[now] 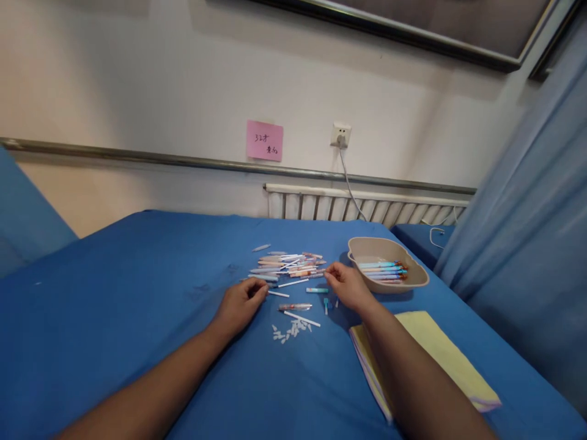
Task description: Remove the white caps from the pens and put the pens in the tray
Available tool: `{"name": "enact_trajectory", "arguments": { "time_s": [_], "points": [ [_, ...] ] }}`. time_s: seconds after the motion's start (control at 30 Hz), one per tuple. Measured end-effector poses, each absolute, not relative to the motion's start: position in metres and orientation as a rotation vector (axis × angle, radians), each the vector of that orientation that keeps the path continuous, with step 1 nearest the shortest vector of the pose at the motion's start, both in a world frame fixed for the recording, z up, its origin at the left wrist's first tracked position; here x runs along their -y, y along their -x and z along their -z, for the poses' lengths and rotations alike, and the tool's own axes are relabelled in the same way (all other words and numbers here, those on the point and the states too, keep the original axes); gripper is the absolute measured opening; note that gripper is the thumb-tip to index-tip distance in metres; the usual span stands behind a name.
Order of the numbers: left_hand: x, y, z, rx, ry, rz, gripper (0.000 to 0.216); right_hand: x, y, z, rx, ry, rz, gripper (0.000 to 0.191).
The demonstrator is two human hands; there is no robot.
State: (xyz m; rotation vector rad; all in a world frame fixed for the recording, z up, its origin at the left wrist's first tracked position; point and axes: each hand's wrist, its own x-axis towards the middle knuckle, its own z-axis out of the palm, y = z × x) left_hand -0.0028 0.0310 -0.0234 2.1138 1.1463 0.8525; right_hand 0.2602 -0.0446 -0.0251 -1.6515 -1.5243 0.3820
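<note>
My left hand [242, 304] rests at the left side of a loose pile of pen parts [288, 264], its thumb and fingers pinched together; what they hold, if anything, is hidden. On the right, my right hand [348, 285] is also closed in a pinch at the pile's edge, and its contents are too small to make out. Between the hands lie thin white tubes [293, 283], a teal barrel [317, 290] and a clear barrel [296, 307]. Small blue pieces [327, 304] sit below the right hand. Closer to me, several small white tips [291, 330] are scattered beneath another white tube [301, 318].
A beige bin [389, 287] holding several pens [383, 269] stands behind my right hand. Under my right forearm is a folded yellow cloth [440, 348]. Blue sheeting [137, 293] covers the table. A radiator [321, 206] and wall lie beyond, with a blue curtain [518, 232] at right.
</note>
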Motion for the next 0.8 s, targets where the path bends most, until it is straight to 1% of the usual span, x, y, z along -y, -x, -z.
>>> {"name": "enact_trajectory", "arguments": {
  "time_s": [0.1, 0.2, 0.4, 0.47, 0.67, 0.8],
  "points": [
    [-0.037, 0.008, 0.022, -1.177, -2.109, -0.908, 0.032, 0.048, -0.253, 0.026, 1.675, 1.680, -0.345, 0.010],
    [-0.051, 0.020, 0.018, -1.297, -2.053, -1.000, 0.034, 0.051, -0.237, 0.026, 1.833, 1.597, -0.365, 0.007],
    [-0.070, 0.032, 0.020, -1.435, -2.042, -1.054, 0.032, 0.058, -0.209, 0.030, 2.062, 1.490, -0.440, 0.009],
    [-0.066, 0.029, 0.022, -1.373, -2.114, -0.988, 0.029, 0.059, -0.207, 0.031, 2.091, 1.494, -0.441, 0.009],
    [-0.046, 0.018, 0.020, -1.030, -2.540, -0.643, 0.021, 0.059, -0.208, 0.032, 2.094, 1.532, -0.401, 0.008],
    [-0.041, 0.017, 0.016, -0.981, -2.656, -0.528, 0.019, 0.059, -0.209, 0.031, 2.108, 1.536, -0.421, 0.007]
  ]
}}
